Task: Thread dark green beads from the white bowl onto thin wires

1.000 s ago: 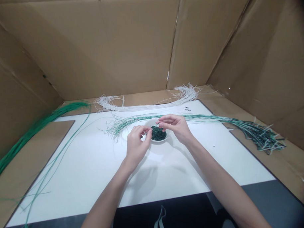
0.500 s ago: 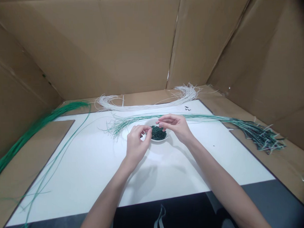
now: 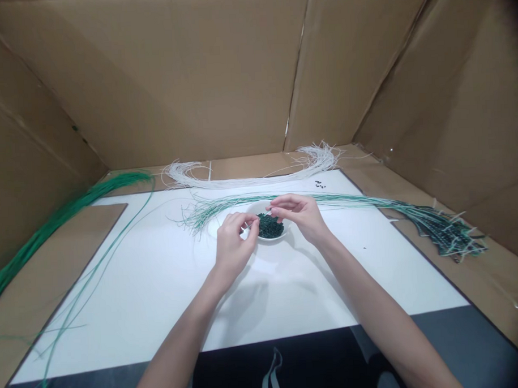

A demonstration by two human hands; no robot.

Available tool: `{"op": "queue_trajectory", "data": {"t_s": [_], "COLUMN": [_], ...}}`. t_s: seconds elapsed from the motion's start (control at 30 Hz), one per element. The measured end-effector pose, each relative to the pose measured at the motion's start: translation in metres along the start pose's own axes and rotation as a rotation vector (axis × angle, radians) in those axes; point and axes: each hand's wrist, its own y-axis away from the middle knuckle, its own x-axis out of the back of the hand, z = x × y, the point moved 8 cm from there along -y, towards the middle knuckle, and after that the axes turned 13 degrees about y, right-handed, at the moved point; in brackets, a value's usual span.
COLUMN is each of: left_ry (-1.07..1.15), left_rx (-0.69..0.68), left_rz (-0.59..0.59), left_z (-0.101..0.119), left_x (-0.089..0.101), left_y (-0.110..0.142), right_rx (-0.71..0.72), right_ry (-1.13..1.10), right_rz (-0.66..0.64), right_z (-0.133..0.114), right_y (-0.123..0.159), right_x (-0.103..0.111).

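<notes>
A small white bowl (image 3: 288,229) holds a heap of tiny dark green pieces (image 3: 271,227) that look like beads. Over its left rim, my left hand (image 3: 235,235) is closed in a pinch. My right hand (image 3: 301,216) pinches with thumb and fingertips above the bowl's far right side. A thin pale cord seems to run between the two pinches, hard to see at this size. Just behind my hands lies a bundle of green and white cords (image 3: 348,198), its frayed end at the left and dark beaded ends at the right.
White cords (image 3: 254,181) lie curved along the back of the white board (image 3: 152,294). A thick bundle of green strands (image 3: 73,214) runs down the left side, with loose ones trailing forward. Several dark bits (image 3: 319,184) sit at back right. Cardboard walls (image 3: 221,76) enclose the work area.
Almost nothing differs. The fingers of my left hand have shifted very slightly; my right hand stays in the same place over the bowl.
</notes>
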Motion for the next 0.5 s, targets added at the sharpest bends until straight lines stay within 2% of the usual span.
{"op": "queue_trajectory", "data": {"t_s": [0.3,0.5], "left_ry": [-0.017,-0.009], "left_rx": [-0.012,0.009], "left_rz": [-0.012,-0.001], "left_z": [0.001,-0.001], "left_x": [-0.002,-0.001], "left_y": [0.001,0.001], "right_rx": [0.006,-0.001], "right_ry": [0.008,0.016], "right_rz": [-0.028,-0.083], "right_z": [0.001,0.004], "right_y": [0.001,0.003], "right_x": [-0.002,-0.014]}}
